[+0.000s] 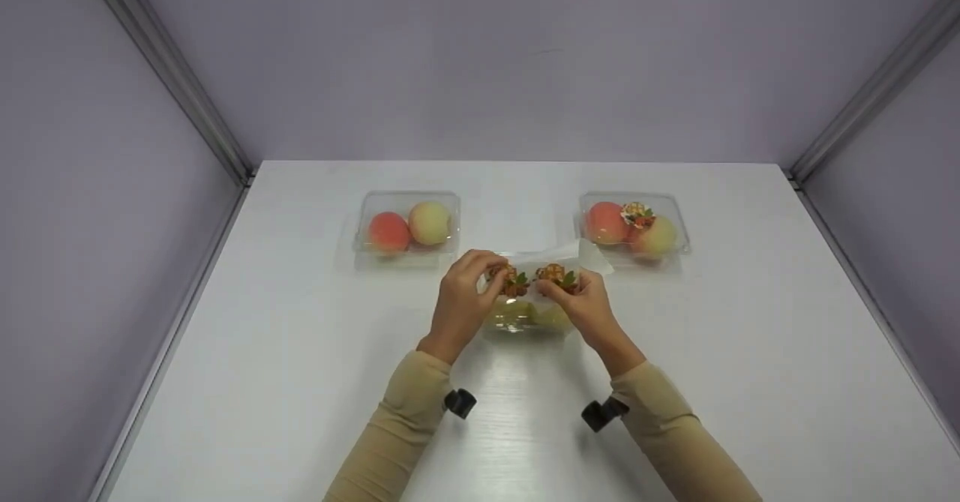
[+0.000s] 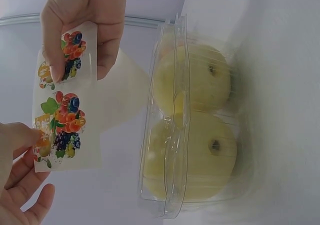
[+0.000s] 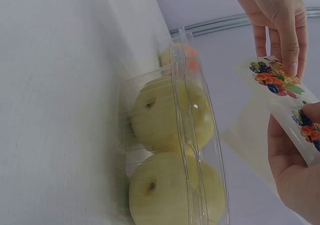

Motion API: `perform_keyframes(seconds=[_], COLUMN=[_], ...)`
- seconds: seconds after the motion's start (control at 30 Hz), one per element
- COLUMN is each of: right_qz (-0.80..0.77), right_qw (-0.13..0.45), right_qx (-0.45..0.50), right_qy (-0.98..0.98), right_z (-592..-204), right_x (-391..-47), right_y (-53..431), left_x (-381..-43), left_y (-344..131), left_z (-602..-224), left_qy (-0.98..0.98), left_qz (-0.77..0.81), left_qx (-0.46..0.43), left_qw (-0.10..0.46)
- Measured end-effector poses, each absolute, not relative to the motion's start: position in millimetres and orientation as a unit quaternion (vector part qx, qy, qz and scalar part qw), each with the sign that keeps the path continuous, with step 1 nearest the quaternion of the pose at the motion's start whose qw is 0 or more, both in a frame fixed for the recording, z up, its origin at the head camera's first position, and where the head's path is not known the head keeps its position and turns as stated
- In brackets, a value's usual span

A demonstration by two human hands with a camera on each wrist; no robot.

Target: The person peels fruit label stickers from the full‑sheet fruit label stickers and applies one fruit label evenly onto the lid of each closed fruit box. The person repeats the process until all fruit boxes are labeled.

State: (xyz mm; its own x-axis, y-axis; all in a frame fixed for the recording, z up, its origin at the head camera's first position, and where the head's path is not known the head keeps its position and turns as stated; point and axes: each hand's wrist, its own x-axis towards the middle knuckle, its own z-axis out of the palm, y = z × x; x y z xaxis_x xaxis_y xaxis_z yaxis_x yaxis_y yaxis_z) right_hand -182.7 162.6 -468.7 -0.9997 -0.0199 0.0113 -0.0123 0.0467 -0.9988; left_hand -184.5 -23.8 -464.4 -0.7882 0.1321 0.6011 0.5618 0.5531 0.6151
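My right hand (image 1: 589, 307) grips a white backing sheet of fruit stickers (image 2: 82, 160), its thumb lying across one printed sticker. My left hand (image 1: 466, 299) pinches at the outer edge of the other fruit sticker (image 2: 61, 122), which lies against the sheet; whether its edge is lifted cannot be made out. Both stickers show colourful berries, orange fruit and green leaves. Below and behind the sheet stands a closed clear plastic clamshell box (image 3: 192, 135) holding two yellow-green round fruits (image 2: 200, 155). Both hands are above the box.
At the back left is a clear box (image 1: 360, 220) with a red and a pale yellow fruit. Another clear box (image 1: 682, 232) stands at the back right, with similar fruits and a fruit sticker (image 1: 637, 215) on its lid. Walls surround the white table (image 1: 262, 337).
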Motion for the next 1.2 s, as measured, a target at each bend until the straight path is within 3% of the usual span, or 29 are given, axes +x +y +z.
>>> perform_keyframes(seconds=[0.43, 1.2], right_qz=[-0.701, -0.709], right_qw=[-0.004, -0.013], right_qx=[0.005, 0.033], right_qy=[0.713, 0.704], right_z=[-467.2, -465.5], right_x=[-181.5, -184.7], right_y=[158.6, 164.9], left_x=[-185.7, -184.8], left_y=[-20.8, -21.8], left_z=[-469.7, -473.7], left_qy=[-0.839, -0.835], left_qz=[-0.396, -0.355], left_qx=[-0.205, -0.254], left_qw=[0.312, 0.334])
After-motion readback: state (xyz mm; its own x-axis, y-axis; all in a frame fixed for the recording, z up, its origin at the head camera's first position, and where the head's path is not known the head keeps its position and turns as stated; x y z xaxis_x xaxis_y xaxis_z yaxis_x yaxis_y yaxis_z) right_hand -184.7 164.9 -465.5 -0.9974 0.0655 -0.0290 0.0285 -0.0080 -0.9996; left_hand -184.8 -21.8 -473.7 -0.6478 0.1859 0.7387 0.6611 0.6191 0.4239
